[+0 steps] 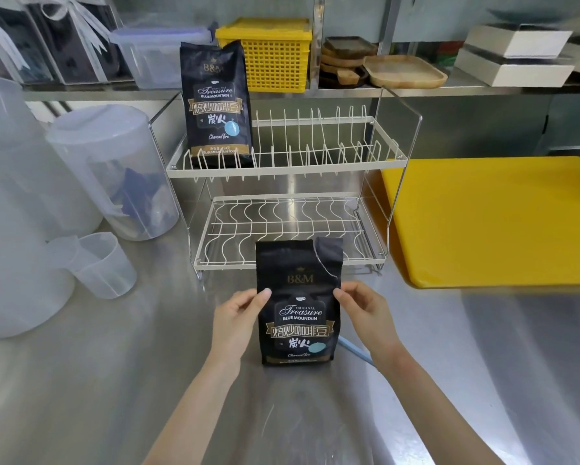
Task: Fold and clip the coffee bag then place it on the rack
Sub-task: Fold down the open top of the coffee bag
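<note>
A black coffee bag (298,297) stands upright on the steel counter in front of the rack, its top open and torn at the right corner. My left hand (240,313) touches its left edge with thumb and fingers. My right hand (362,307) touches its right edge in the same way. A light blue clip (355,354) lies on the counter just behind the bag's lower right side, partly hidden by my right wrist. The white two-tier wire rack (281,169) stands behind, with a second black coffee bag (216,102) upright at the left of its upper tier.
Translucent plastic jugs (114,169) and a small measuring cup (100,263) stand at the left. A yellow cutting board (496,219) lies right of the rack. The shelf behind holds a yellow basket (268,55), wooden trays and white boxes.
</note>
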Demonstrator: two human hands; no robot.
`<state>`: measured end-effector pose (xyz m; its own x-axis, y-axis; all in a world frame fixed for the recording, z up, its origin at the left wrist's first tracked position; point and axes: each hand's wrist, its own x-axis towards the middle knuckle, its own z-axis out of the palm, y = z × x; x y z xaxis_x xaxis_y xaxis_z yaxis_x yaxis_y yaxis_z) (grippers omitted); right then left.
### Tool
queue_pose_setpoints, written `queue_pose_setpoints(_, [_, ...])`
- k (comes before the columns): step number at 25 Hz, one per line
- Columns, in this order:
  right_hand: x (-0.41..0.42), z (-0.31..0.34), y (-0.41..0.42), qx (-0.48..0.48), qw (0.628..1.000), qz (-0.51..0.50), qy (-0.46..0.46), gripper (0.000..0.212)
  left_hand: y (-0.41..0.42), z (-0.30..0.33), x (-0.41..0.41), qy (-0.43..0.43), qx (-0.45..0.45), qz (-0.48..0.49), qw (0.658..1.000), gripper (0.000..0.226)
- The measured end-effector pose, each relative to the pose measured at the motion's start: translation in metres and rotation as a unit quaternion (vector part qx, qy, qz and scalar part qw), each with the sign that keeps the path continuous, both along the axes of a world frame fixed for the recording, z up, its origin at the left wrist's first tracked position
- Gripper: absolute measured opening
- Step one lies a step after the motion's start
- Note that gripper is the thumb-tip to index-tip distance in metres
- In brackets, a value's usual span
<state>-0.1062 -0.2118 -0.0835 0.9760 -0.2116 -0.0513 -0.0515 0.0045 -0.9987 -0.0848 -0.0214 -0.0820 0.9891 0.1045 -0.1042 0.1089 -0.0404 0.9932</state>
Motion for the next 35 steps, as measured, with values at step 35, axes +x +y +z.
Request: queue_pose_setpoints(35, [-0.013,0.016,-0.009,-0.373,0.921,0.079,-0.077,0.017,-0.013,0.024,0.004,-0.237,0.421,-0.226,0.846,0.011])
